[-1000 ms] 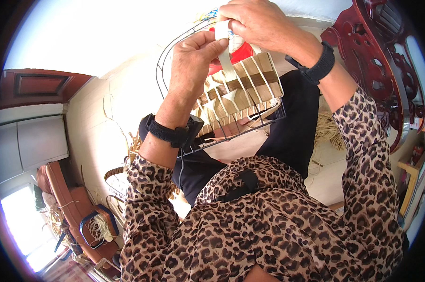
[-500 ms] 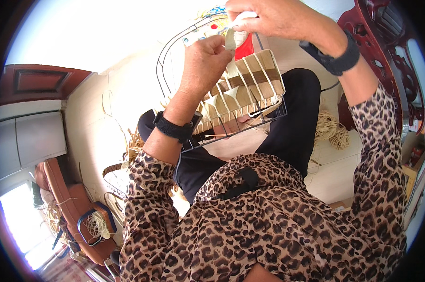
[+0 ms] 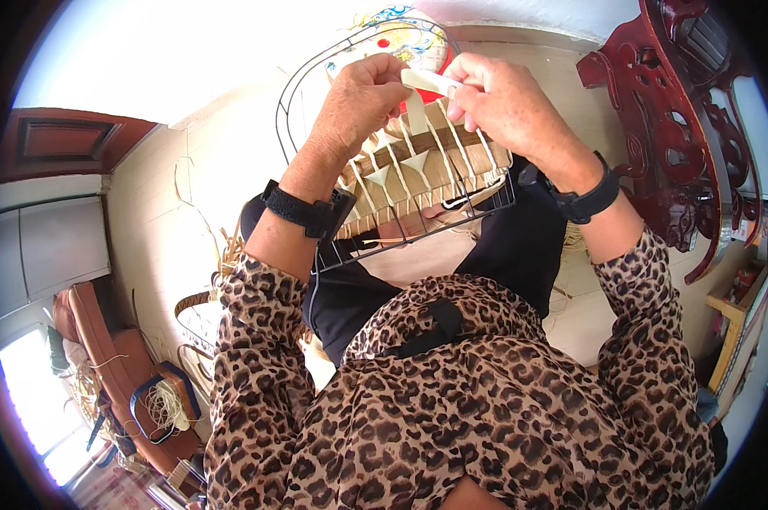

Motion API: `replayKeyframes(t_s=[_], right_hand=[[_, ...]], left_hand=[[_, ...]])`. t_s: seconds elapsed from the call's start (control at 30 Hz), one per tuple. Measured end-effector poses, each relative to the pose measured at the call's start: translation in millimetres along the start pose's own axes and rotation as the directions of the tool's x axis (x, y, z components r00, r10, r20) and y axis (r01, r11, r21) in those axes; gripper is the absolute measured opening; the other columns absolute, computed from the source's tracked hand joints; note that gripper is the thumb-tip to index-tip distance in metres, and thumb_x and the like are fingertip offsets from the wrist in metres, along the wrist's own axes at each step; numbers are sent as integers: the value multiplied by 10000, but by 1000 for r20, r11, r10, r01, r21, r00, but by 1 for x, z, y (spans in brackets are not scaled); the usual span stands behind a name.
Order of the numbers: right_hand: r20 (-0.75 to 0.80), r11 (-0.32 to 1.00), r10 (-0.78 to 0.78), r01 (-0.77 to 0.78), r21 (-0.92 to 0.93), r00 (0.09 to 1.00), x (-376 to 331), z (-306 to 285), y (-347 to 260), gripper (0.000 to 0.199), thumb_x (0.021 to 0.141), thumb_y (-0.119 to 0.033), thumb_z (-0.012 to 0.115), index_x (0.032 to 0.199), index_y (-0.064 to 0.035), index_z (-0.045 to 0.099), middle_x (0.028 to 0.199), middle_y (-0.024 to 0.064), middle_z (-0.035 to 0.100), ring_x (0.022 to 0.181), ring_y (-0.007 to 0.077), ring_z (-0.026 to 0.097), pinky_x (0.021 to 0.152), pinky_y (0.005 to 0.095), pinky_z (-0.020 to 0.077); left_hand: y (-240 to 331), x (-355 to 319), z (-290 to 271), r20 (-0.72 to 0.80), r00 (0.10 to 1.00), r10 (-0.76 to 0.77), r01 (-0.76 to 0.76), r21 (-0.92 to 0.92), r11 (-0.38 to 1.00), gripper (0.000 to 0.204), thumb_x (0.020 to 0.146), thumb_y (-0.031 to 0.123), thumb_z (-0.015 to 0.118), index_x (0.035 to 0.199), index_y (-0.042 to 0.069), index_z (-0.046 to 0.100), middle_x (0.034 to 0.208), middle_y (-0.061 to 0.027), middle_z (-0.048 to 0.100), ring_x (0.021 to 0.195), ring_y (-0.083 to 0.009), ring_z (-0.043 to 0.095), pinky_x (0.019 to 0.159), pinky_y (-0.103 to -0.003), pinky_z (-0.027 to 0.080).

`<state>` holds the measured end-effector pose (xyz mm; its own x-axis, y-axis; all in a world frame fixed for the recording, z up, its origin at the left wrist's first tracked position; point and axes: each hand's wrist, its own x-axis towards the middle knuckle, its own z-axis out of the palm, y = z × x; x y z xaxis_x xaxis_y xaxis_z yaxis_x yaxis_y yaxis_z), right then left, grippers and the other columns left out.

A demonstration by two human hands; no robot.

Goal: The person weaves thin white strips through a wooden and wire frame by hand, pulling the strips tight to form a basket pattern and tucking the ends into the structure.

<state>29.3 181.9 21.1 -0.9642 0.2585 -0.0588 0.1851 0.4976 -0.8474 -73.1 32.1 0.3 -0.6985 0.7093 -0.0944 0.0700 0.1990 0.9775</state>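
Note:
A flat pale strip (image 3: 428, 81) spans the gap between my two hands, bent over near the left fingertips, with one length running down to the weaving below. My left hand (image 3: 360, 104) is closed, its fingertips pinching the strip by the bend. With thumb and fingers my right hand (image 3: 510, 106) grips the strip's other part. Beneath the hands, a brownish flat panel (image 3: 431, 174) wound with cream cords (image 3: 462, 157) sits in a dark wire frame (image 3: 418, 234) between my legs. A darker brown band crosses the panel, and small pale folded triangles lie along it.
A patterned round seat (image 3: 392, 47) with red at its edge stands beyond the frame. Carved dark-red furniture (image 3: 656, 127) is at the right. Loose cord and a blue-rimmed basket (image 3: 167, 408) lie left, by a brown bench (image 3: 104, 357). Tiled floor (image 3: 150, 221) surrounds my legs.
My right hand has come down and nearer, from above the far end of the frame to beside my left hand. The strip now stretches visibly between them. The left hand has shifted slightly left.

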Motion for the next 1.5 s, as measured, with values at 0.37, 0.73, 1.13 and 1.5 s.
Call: replayKeyframes(t_s=[0.37, 0.73, 1.13, 1.5], right_hand=[[7, 520, -623, 421, -743, 782, -10, -17, -33, 76, 785, -94, 579, 771, -34, 623, 647, 92, 579, 585, 226, 548, 536, 343, 437], [-108, 984, -30, 11, -180, 994, 2, -3, 8, 198, 778, -205, 595, 819, -22, 656, 669, 174, 600, 611, 295, 596, 608, 395, 470], [110, 936, 52, -10, -351, 993, 6, 3, 5, 206, 806, -188, 643, 746, 8, 619, 562, 52, 519, 557, 106, 472, 549, 320, 389], [391, 966, 185, -94, -241, 902, -25, -18, -1, 145, 823, -105, 603, 844, 36, 625, 646, 29, 596, 588, 81, 518, 543, 256, 414]], left_hand=[[8, 2, 12, 94, 991, 95, -114, 227, 967, 164, 816, 172, 595, 765, 24, 643, 604, -41, 591, 541, -99, 558, 521, -239, 448], [-1, 12, -10, 128, 988, -86, 103, -135, 985, 202, 820, 55, 580, 986, -51, 626, 709, -86, 648, 459, -57, 489, 392, -171, 354], [-17, 17, -9, 87, 992, -89, 110, -284, 952, 155, 819, 111, 659, 847, -39, 632, 573, -72, 592, 423, -85, 528, 362, -182, 357], [-12, 15, -4, 52, 992, -112, 121, -265, 957, 120, 847, 99, 622, 837, -21, 628, 571, -37, 571, 428, -64, 501, 378, -173, 349]])
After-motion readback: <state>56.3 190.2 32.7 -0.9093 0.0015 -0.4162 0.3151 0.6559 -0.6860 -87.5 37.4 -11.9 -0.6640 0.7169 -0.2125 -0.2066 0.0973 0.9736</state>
